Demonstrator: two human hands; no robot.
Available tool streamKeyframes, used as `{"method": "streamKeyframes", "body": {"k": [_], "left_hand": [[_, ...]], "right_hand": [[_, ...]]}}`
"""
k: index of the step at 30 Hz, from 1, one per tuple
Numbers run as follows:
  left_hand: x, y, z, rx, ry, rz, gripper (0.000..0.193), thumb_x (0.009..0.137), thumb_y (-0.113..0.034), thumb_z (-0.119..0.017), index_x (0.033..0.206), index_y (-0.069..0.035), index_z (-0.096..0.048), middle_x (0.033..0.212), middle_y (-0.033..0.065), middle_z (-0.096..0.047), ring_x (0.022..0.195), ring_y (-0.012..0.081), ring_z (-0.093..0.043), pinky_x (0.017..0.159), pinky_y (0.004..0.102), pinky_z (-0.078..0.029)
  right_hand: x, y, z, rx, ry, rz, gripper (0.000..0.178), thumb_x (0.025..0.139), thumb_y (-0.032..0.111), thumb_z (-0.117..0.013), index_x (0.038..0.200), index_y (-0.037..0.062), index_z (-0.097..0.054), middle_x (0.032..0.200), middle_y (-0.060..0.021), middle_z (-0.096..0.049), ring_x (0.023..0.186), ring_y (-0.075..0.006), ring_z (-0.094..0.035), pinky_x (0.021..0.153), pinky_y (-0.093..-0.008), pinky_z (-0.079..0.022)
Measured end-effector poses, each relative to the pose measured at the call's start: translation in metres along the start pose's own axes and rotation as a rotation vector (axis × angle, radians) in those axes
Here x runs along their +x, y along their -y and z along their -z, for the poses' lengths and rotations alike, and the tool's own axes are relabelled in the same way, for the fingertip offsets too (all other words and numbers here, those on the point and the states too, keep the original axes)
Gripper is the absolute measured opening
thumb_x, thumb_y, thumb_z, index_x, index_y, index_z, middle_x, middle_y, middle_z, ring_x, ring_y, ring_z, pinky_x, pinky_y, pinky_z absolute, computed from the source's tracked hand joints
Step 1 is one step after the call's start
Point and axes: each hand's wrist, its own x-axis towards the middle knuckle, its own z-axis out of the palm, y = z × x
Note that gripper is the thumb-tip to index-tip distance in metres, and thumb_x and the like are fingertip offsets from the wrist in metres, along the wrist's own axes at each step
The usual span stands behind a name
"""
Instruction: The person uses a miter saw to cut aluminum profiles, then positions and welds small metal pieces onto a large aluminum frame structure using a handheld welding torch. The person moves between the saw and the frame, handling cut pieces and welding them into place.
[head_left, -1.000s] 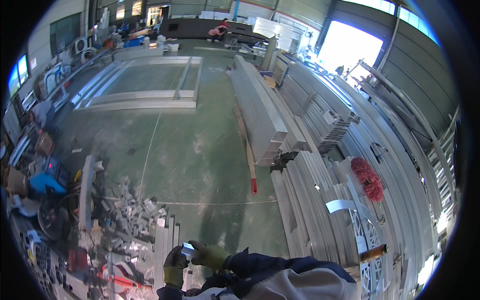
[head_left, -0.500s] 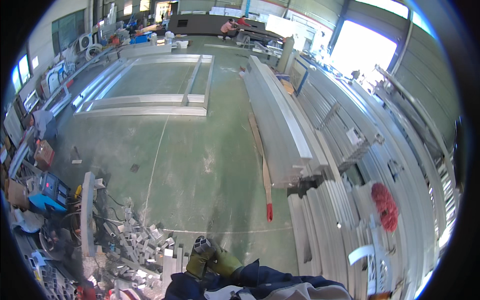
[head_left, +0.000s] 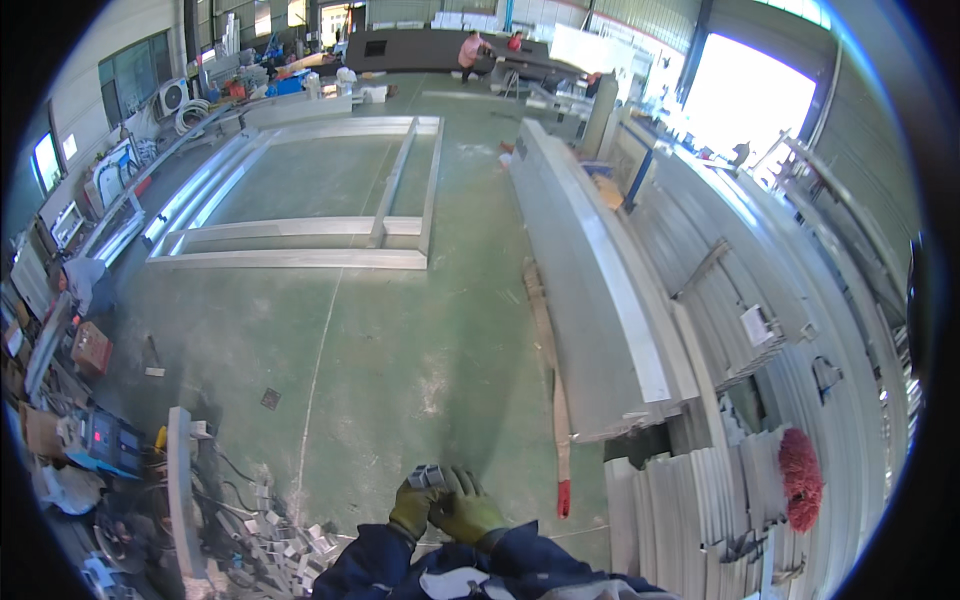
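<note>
Both of my hands wear yellow-green gloves and come together in front of my body at the lower middle. A short grey metal profile piece [head_left: 427, 477] with square hollow openings shows above the fingers. My left hand [head_left: 410, 510] is closed round it from the left. Pressed against the left from the other side, my right hand [head_left: 468, 513] has its fingers bent at the right end of the piece. The lower part of the profile is hidden by the gloves.
Cut metal offcuts [head_left: 275, 545] lie at the lower left beside an upright metal post [head_left: 183, 490] and a blue machine [head_left: 105, 440]. Long profiles [head_left: 590, 290] are stacked on the right, near a red-tipped wooden strip [head_left: 558, 420]. A metal frame [head_left: 300, 262] lies ahead; people [head_left: 470, 52] work behind it.
My hands, still together on the profile piece, have shifted slightly right. The view has tilted up, so the floor, frame and stacks sit lower in the picture.
</note>
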Motion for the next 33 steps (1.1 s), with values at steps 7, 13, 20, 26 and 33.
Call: {"method": "streamKeyframes", "body": {"k": [7, 13, 20, 26, 33], "left_hand": [[0.157, -0.061, 0.073, 0.052, -0.504, 0.096, 0.021, 0.083, -0.017, -0.083, 0.099, -0.01, -0.069, 0.083, 0.003, -0.068, 0.069, 0.0192, -0.065, 0.063, 0.0344, -0.055], [0.207, -0.029, 0.201, 0.158, -0.968, 0.068, 0.036, 0.074, -0.009, -0.086, 0.106, -0.003, -0.069, 0.095, 0.008, -0.071, 0.081, 0.0265, -0.07, 0.072, 0.0449, -0.057], [0.383, -0.029, 0.16, 0.124, -1.11, 0.281, 0.042, 0.069, -0.001, -0.086, 0.108, -0.003, -0.069, 0.099, 0.0087, -0.072, 0.084, 0.0259, -0.07, 0.074, 0.0436, -0.056], [0.67, -0.163, 0.011, 0.349, -0.694, 0.25, 0.046, 0.068, -0.004, -0.09, 0.108, -0.003, -0.07, 0.101, 0.0092, -0.074, 0.09, 0.0249, -0.071, 0.079, 0.0396, -0.057], [0.962, -0.257, -0.071, 0.81, -0.254, 0.091, 0.056, 0.069, -0.019, -0.091, 0.117, -0.006, -0.065, 0.112, 0.0095, -0.073, 0.099, 0.0227, -0.071, 0.091, 0.0376, -0.056]], "right_hand": [[0.187, -0.044, 0.068, 0.283, 0.238, 0.003, 0.082, 0.094, 0.057, -0.058, 0.155, 0.0059, -0.037, 0.153, -0.0262, -0.046, 0.129, -0.0448, -0.056, 0.107, -0.0483, -0.047], [0.331, -0.15, 0.132, 0.318, 0.273, -0.206, 0.076, 0.093, 0.054, -0.06, 0.154, 0.0119, -0.041, 0.143, -0.0278, -0.056, 0.125, -0.0458, -0.059, 0.104, -0.0491, -0.048], [0.438, -0.4, 0.102, 0.325, 0.115, -0.692, 0.072, 0.091, 0.049, -0.064, 0.142, -0.0015, -0.054, 0.135, -0.0269, -0.063, 0.125, -0.0375, -0.063, 0.106, -0.0437, -0.049], [0.429, -0.589, 0.102, 0.393, 0.416, -1.239, 0.081, 0.085, 0.059, -0.064, 0.137, -0.0029, -0.059, 0.128, -0.0286, -0.067, 0.119, -0.0421, -0.065, 0.103, -0.0432, -0.05], [0.614, -0.613, 0.167, 0.534, 0.388, -1.266, 0.073, 0.086, 0.056, -0.065, 0.13, -0.0017, -0.065, 0.123, -0.0259, -0.069, 0.115, -0.0391, -0.067, 0.099, -0.0435, -0.051]]}}
